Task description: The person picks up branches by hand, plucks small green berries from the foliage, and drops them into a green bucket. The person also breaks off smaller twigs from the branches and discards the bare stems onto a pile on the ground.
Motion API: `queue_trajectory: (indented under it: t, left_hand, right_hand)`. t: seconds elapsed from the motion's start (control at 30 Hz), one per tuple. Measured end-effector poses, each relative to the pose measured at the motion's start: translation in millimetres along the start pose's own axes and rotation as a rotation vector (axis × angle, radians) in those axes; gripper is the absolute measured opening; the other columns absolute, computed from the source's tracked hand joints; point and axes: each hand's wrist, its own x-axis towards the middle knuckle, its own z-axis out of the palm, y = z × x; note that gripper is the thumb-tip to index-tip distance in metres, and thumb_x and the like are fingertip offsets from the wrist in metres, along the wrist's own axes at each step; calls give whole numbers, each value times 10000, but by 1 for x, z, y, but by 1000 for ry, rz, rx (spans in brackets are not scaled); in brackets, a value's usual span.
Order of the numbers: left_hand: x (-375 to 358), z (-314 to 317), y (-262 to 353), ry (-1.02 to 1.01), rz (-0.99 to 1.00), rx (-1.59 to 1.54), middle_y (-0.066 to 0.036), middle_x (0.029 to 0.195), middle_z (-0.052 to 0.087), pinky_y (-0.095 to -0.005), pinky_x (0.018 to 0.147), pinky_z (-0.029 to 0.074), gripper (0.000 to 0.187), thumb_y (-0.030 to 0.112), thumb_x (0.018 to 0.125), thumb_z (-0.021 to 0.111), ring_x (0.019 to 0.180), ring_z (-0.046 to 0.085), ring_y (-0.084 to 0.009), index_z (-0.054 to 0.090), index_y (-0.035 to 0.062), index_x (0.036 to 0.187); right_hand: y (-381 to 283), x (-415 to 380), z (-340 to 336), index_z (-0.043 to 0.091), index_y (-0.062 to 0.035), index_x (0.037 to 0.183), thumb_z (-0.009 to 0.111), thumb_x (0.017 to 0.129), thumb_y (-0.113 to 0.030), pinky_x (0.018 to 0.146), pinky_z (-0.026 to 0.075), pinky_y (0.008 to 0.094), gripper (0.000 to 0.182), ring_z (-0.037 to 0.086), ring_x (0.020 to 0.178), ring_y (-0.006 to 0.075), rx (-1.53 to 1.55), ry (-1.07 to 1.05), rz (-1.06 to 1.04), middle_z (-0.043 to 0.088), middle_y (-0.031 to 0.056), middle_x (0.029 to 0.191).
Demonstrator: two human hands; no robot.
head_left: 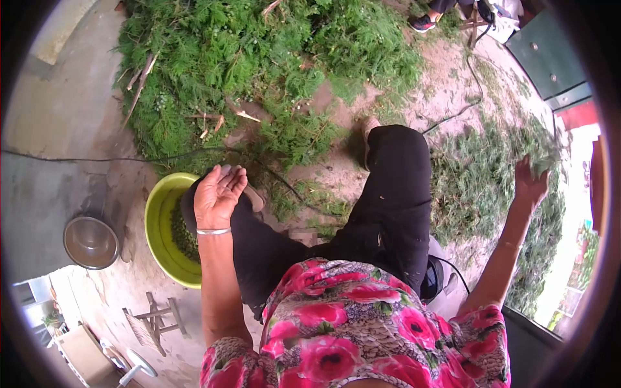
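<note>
"Where are the hands?"

"The left hand is palm up, loosely cupped, just beside the yellow-green basin. I see nothing in the palm, though the curled fingers could cover something small. The right hand reaches well out to the right, above the cut greenery. Its fingers look parted, but it's blurred; I can't tell whether it has a sprig."

"And the berries?"

"Those small green berries, if that's what they are, lie inside the basin, on the left."

"How would you go about it?"

"I'd keep the left palm low and cupped over the basin's mouth, so anything loose drops inside, and keep sprigs handled on the right well away from it."

"What can't you make out?"

"The left leg and forearm hide the basin's right side, so I can't judge its fill. The big branch pile runs out of view at the far side. Farther right, another person is cut off; mostly a shoe shows."
</note>
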Motion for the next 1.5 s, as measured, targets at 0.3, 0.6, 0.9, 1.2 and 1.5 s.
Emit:
queue_trajectory:
  t: [0.3,0.6,0.9,1.2,1.5]
  left_hand:
    - [90,43,-92,67,153,904,-111,899,642,-332,715,510,225,72,765,664,826,622,-221,621,-8,971]
    - [235,-5,-179,-379,192,2082,-225,1442,230,-419,868,471,443,199,656,712,1008,565,-403,607,-34,1019]
    - [330,-68,-242,-387,367,2143,-329,1275,416,-408,880,472,365,184,621,721,1073,541,-375,633,24,937]
    - [256,51,-124,-343,61,1554,-78,700,627,-313,646,485,195,101,669,701,672,610,-214,637,26,837]
    - [175,135,-15,-551,-21,633,-46,673,554,-244,540,437,87,-1,784,562,566,522,-130,572,-16,869]
  right_hand:
    - [182,-151,107,565,72,1021,652,798,-176,674,488,326,344,598,728,218,-582,-464,606,632,177,852]
    - [319,-200,191,596,65,848,595,832,-107,565,464,276,173,590,623,161,-664,-679,927,650,141,763]
    - [330,-179,183,595,49,856,575,848,-163,606,458,256,213,591,668,151,-738,-717,1022,653,129,810]
    - [340,-189,167,614,28,1019,582,816,-87,694,500,307,236,654,778,225,-1286,-1240,222,670,154,855]
    - [341,-216,176,581,59,986,649,788,-202,770,471,420,335,591,906,403,-1295,-1801,301,596,297,881]
